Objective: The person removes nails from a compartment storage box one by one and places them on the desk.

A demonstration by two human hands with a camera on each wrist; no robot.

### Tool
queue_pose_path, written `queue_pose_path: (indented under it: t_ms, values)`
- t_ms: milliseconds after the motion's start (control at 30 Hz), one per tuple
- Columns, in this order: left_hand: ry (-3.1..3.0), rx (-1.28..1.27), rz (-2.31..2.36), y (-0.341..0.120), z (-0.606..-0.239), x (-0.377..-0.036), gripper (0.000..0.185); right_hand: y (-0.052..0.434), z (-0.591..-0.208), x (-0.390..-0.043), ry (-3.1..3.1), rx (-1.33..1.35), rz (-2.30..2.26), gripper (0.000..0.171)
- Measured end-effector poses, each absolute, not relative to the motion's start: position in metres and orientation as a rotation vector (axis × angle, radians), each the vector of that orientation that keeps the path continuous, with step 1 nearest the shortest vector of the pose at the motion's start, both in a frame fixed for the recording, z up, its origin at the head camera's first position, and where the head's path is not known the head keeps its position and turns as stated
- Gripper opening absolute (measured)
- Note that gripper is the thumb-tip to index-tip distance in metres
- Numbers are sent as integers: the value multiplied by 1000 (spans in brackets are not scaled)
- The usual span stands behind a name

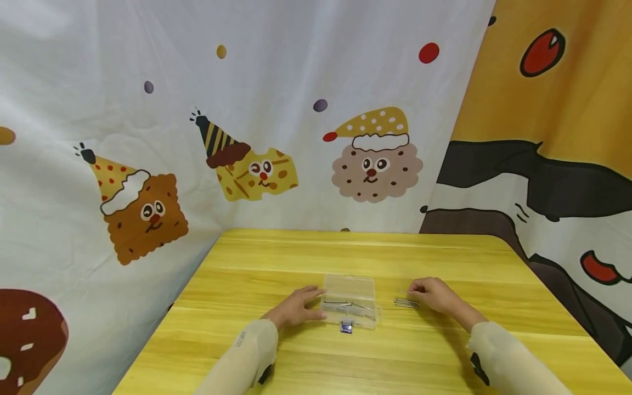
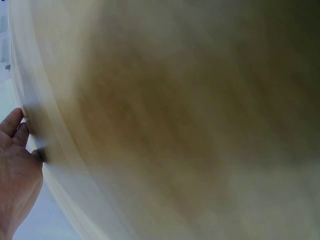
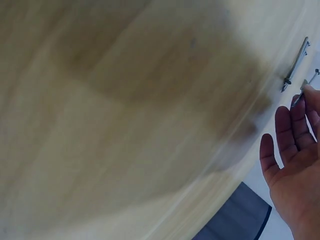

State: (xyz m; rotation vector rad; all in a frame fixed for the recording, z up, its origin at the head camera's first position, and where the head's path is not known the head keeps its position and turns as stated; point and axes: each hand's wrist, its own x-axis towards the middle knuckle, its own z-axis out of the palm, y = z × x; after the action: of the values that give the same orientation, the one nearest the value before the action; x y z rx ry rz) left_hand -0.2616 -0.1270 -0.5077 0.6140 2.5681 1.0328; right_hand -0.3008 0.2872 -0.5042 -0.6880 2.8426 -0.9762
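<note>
A yellow wooden table (image 1: 306,258) fills the lower half of the head view, backed by a cartoon-printed cloth (image 1: 148,109) on its far and left sides. Near the table's front edge, about midway along it, lies a clear plastic box (image 1: 349,286), flat and open-topped as far as can be told, with several metal screws inside; a small blue item (image 1: 346,327) sits just in front of it.

The left hand (image 1: 296,308) rests flat on the table against the box's left wall, fingers straight and relaxed, grasping nothing; it seems placed there to steady the box.

The right hand (image 1: 434,295) lies just right of the box, its fingertips on a few loose screws (image 1: 406,302) on the bare wood. In the right wrist view the fingers (image 3: 292,125) are nearly straight, touching one screw (image 3: 306,86) rather than clenched round it, probably to gather it.
</note>
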Motion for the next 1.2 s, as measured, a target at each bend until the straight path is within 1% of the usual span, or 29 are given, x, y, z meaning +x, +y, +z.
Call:
queue_pose_path:
  t_ms: [267,633,900,1000,1200]
  values:
    - [2579,606,1012,-127,-507,-261,70,286,-505,-302,2854,-669,-915,9]
    - [2573,615,1018,-127,-507,-262,70,286,-510,-303,2885,-710,-839,7]
    - [2575,622,1020,-126,-506,-262,70,286,-510,-302,2891,-630,-900,7]
    - [2577,627,1013,-127,-506,-262,70,287,-511,-302,2879,-609,-932,7]
    - [2585,634,1004,-127,-507,-263,70,284,-507,-303,2845,-564,-1023,15]
